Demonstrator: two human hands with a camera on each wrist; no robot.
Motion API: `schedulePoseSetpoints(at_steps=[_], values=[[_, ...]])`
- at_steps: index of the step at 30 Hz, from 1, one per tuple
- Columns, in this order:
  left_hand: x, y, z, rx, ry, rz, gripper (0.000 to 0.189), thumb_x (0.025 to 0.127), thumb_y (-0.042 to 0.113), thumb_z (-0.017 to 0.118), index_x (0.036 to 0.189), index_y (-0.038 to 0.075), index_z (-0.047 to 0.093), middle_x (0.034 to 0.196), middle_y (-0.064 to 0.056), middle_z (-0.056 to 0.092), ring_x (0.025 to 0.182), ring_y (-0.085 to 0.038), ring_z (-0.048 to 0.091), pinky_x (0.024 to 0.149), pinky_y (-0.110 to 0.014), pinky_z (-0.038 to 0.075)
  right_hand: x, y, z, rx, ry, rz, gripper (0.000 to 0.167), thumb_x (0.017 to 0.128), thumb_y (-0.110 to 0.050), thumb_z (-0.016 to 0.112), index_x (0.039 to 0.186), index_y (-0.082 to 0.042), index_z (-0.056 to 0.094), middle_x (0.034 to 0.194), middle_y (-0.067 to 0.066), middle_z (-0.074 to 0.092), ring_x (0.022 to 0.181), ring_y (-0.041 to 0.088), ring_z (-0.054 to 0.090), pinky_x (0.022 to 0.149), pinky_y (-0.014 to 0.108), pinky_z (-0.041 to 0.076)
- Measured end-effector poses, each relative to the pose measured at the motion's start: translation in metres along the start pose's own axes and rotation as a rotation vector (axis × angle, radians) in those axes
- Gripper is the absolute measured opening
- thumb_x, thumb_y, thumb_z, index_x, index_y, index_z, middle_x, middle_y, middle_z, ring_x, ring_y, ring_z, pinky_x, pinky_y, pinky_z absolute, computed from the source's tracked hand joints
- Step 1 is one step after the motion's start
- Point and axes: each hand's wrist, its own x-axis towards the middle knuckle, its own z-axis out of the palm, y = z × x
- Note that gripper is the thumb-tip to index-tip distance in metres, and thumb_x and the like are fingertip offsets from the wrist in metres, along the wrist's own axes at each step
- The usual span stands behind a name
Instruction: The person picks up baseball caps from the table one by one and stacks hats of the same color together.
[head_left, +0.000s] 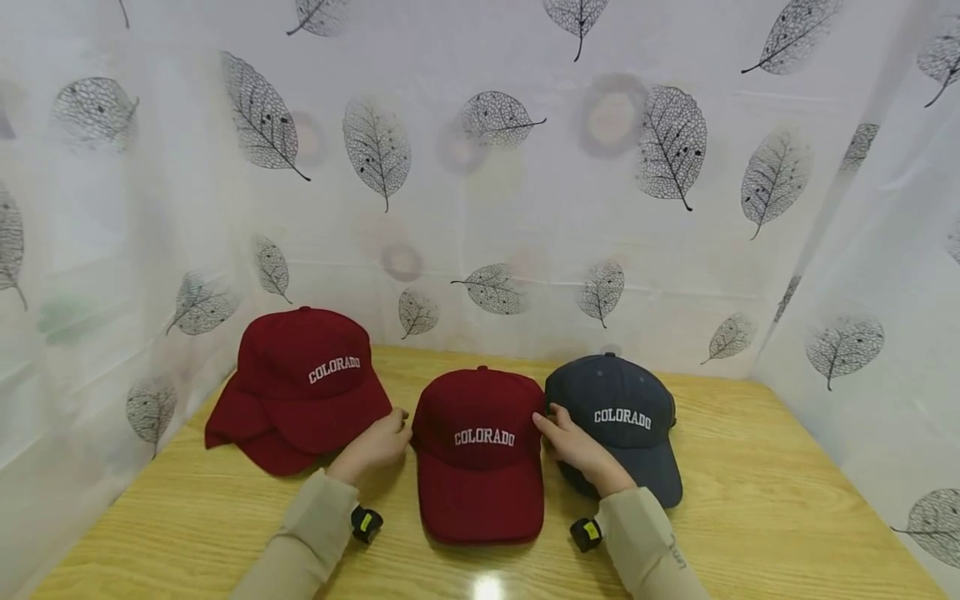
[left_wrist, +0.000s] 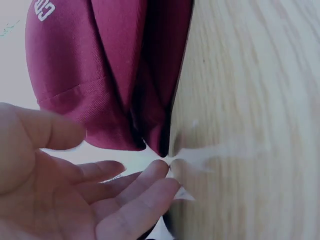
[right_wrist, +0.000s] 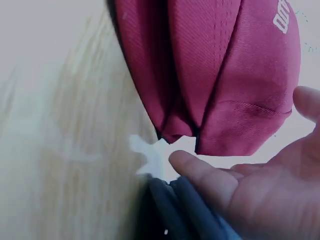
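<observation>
A dark red baseball cap (head_left: 480,492) with white COLORADO lettering sits in the middle of the table, brim toward me. Folds of red cloth show along its lower side in both wrist views. At its left side is my left hand (head_left: 381,442), fingers loosely extended and the thumb close to the crown in the left wrist view. On the other side, my right hand (head_left: 576,448) has its thumb right at the crown's edge, its fingers (right_wrist: 210,177) loosely extended below. Just behind that hand stands a navy COLORADO cap (head_left: 656,471), partly covered by it.
To the left lie red caps (head_left: 300,350), one over another, brims fanned out. The wooden table (head_left: 780,500) ends against a white leaf-print curtain (head_left: 465,217) at the back and sides. Small black devices with yellow labels are on both wrists.
</observation>
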Motion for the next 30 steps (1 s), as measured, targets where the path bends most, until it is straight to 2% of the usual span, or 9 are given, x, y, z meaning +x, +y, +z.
schedulePoseSetpoints(at_steps=[3, 6, 10, 17, 19, 22, 24, 26, 30], values=[[0.0006, 0.0015, 0.0006, -0.027, -0.004, 0.015, 0.037, 0.092, 0.006, 0.033, 0.119, -0.018, 0.037, 0.12, -0.033, 0.042, 0.114, -0.04, 0.038, 0.093, -0.047, 0.03, 0.0008, 0.0006, -0.0006, 0.023, -0.035, -0.004, 0.07, 0.095, -0.036, 0.037, 0.136, 0.01, 0.003, 0.139, 0.031, 0.014, 0.124, 0.04, 0.025, 0.094, 0.05, 0.029], [-0.0003, 0.0041, 0.0024, -0.081, -0.007, -0.019, 0.035, 0.093, 0.009, 0.034, 0.117, -0.015, 0.04, 0.101, -0.025, 0.052, 0.088, -0.033, 0.054, 0.076, -0.04, 0.043, 0.0015, 0.0016, -0.0006, 0.043, -0.053, -0.011, 0.068, 0.095, -0.033, 0.036, 0.136, 0.011, 0.005, 0.139, 0.03, 0.012, 0.124, 0.04, 0.022, 0.096, 0.05, 0.026], [-0.002, 0.0061, 0.0037, -0.12, -0.012, -0.066, 0.03, 0.094, 0.014, 0.037, 0.11, -0.01, 0.047, 0.078, -0.011, 0.048, 0.059, -0.018, 0.044, 0.055, -0.031, 0.038, 0.0017, 0.0029, -0.0001, 0.06, -0.051, -0.02, 0.064, 0.096, -0.032, 0.035, 0.135, 0.012, 0.01, 0.136, 0.031, 0.021, 0.121, 0.041, 0.029, 0.095, 0.05, 0.028], [0.0, 0.0049, 0.0025, -0.086, -0.029, -0.061, 0.038, 0.096, 0.017, 0.029, 0.112, -0.012, 0.048, 0.097, -0.016, 0.052, 0.088, -0.026, 0.05, 0.077, -0.039, 0.04, 0.0013, 0.0044, 0.0002, 0.094, -0.018, -0.01, 0.058, 0.095, -0.042, 0.027, 0.119, 0.01, 0.036, 0.111, 0.019, 0.044, 0.099, 0.029, 0.048, 0.086, 0.047, 0.039], [0.0016, 0.0044, 0.0024, -0.135, -0.046, -0.081, 0.041, 0.096, 0.018, 0.025, 0.114, -0.011, 0.048, 0.09, -0.017, 0.053, 0.077, -0.024, 0.051, 0.071, -0.039, 0.043, 0.0014, 0.0043, 0.0004, 0.099, -0.014, -0.011, 0.059, 0.095, -0.045, 0.026, 0.117, 0.008, 0.038, 0.111, 0.017, 0.045, 0.098, 0.027, 0.05, 0.086, 0.047, 0.039], [0.0033, 0.0042, 0.0024, -0.27, -0.068, -0.103, 0.042, 0.097, 0.02, 0.021, 0.115, -0.01, 0.045, 0.089, -0.016, 0.049, 0.074, -0.022, 0.048, 0.065, -0.034, 0.043, 0.0018, 0.0046, 0.0009, 0.113, -0.031, -0.019, 0.058, 0.095, -0.045, 0.026, 0.117, 0.007, 0.038, 0.111, 0.017, 0.044, 0.098, 0.025, 0.049, 0.087, 0.046, 0.039], [0.0041, 0.0042, 0.0028, -0.378, -0.087, -0.133, 0.044, 0.097, 0.022, 0.02, 0.115, -0.01, 0.045, 0.093, -0.018, 0.049, 0.077, -0.023, 0.049, 0.064, -0.035, 0.045, 0.0018, 0.0045, 0.0011, 0.131, -0.045, -0.014, 0.056, 0.095, -0.044, 0.027, 0.117, 0.006, 0.037, 0.112, 0.017, 0.043, 0.098, 0.024, 0.049, 0.088, 0.045, 0.038], [0.004, 0.0043, 0.0034, -0.455, -0.081, -0.161, 0.047, 0.097, 0.025, 0.02, 0.119, -0.01, 0.043, 0.108, -0.017, 0.047, 0.095, -0.025, 0.046, 0.074, -0.037, 0.044, 0.0021, 0.0048, 0.0013, 0.15, -0.059, -0.011, 0.053, 0.095, -0.043, 0.028, 0.116, 0.005, 0.037, 0.113, 0.017, 0.043, 0.098, 0.023, 0.049, 0.089, 0.044, 0.038], [0.003, 0.0042, 0.0047, -0.528, -0.074, -0.223, 0.05, 0.097, 0.031, 0.02, 0.12, -0.006, 0.045, 0.113, -0.018, 0.048, 0.1, -0.027, 0.047, 0.073, -0.042, 0.046, 0.0025, 0.0054, 0.0012, 0.174, -0.084, -0.013, 0.054, 0.095, -0.044, 0.028, 0.117, 0.004, 0.033, 0.115, 0.018, 0.041, 0.101, 0.024, 0.048, 0.09, 0.044, 0.036]])
